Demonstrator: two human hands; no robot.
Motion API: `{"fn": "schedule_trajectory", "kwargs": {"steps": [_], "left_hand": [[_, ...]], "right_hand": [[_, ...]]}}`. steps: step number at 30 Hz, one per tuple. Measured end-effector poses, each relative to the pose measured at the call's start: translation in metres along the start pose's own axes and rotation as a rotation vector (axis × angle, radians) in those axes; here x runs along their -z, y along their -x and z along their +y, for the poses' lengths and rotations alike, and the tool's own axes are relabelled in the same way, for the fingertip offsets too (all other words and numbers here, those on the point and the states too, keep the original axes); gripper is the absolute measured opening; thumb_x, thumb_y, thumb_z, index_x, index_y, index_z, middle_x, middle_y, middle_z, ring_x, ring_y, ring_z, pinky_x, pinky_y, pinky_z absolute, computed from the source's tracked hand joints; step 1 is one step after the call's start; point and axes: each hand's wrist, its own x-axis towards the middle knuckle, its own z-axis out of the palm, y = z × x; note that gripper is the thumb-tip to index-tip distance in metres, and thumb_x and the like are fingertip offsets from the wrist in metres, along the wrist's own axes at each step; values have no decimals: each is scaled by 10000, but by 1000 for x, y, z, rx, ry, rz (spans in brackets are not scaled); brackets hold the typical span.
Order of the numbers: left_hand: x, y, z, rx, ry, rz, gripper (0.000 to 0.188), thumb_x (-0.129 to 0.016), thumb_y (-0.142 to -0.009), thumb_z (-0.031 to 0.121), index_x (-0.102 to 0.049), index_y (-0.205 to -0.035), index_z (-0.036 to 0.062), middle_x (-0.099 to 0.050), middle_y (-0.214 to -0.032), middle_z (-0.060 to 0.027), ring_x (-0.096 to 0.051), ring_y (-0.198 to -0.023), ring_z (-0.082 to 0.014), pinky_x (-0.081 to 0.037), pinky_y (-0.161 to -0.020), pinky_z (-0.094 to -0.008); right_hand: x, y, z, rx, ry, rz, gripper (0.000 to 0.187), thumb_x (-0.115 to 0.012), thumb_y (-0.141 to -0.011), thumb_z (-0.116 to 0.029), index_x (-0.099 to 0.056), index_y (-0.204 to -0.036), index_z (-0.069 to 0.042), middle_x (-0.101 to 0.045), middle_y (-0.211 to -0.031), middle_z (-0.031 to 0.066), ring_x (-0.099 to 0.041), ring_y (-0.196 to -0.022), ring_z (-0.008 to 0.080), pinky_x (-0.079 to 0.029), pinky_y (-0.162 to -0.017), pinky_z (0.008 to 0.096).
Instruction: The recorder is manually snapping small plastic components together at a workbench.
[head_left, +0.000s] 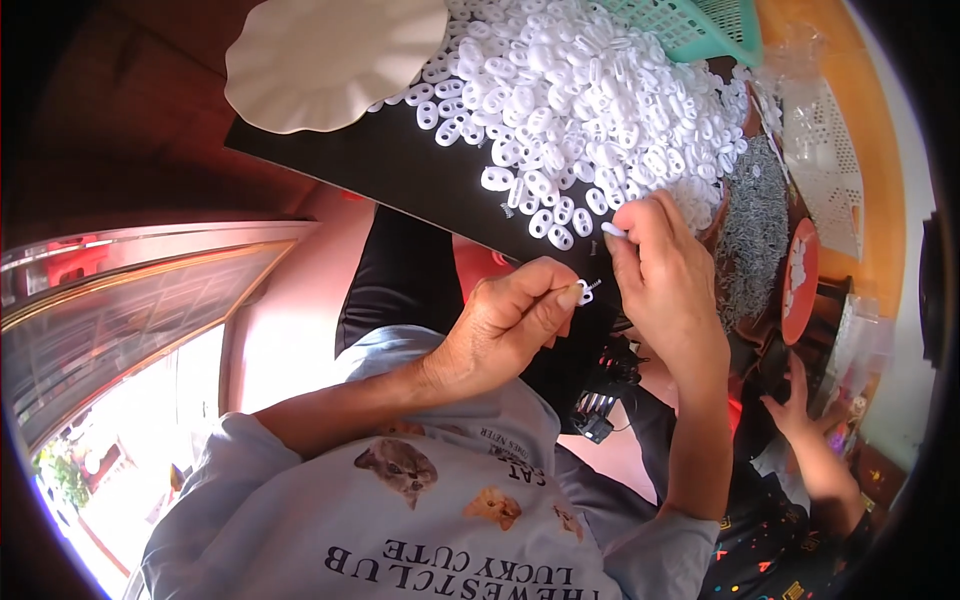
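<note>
My left hand pinches a small white oval plastic piece with two holes between thumb and forefinger. From it sticks a thin grey metal bit, like a spring or screw, pointing toward my right hand. A second white piece, seen edge-on, sits in the fingertips of my right hand. Both hands are above the near edge of a black board, slightly apart. Just beyond them spreads a large heap of the same white two-hole pieces, a few lying loose at its near side.
A cream wavy-edged plate stands at the far left, a green plastic basket at the back. Right of the heap lie many small grey metal bits and an orange-red dish with white pieces. Another person's hand is at the right.
</note>
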Motion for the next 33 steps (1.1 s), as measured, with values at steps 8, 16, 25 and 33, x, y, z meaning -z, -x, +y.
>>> {"fn": "schedule_trajectory", "kwargs": {"steps": [8, 16, 25, 33], "left_hand": [[2, 2, 3, 33, 36, 3, 172, -490, -1019, 173, -550, -973, 19, -540, -714, 5, -506, -645, -54, -447, -594, -214], [7, 2, 17, -32, 344, -38, 180, -457, -1023, 176, -552, -1043, 25, -613, -781, -59, -551, -658, -94, -460, -604, -225], [8, 6, 23, 60, 379, -170, 181, -445, -1012, 144, -561, -1013, 6, -610, -775, -80, -561, -656, -118, -442, -585, -248], [3, 6, 25, 45, 180, -229, 106, -475, -985, 86, -561, -965, 28, -527, -762, 19, -469, -659, -48, -401, -580, -211]], "right_hand": [[5, -1, -7, 16, -46, 32, 158, -627, -854, -55, -507, -956, -40, -558, -861, 127, -608, -712, 343, -469, -600, 424], [6, 26, -38, -99, -898, -33, 96, -568, -912, 34, -568, -1008, 42, -553, -836, 44, -560, -707, 70, -445, -610, 203], [17, 34, -18, -77, -799, -76, 146, -537, -981, -124, -559, -912, 3, -537, -751, 18, -470, -659, 76, -399, -598, 233], [28, 26, -14, -70, -819, -290, 226, -513, -999, -185, -512, -873, 3, -468, -687, 29, -428, -618, 107, -373, -569, 263]]}}
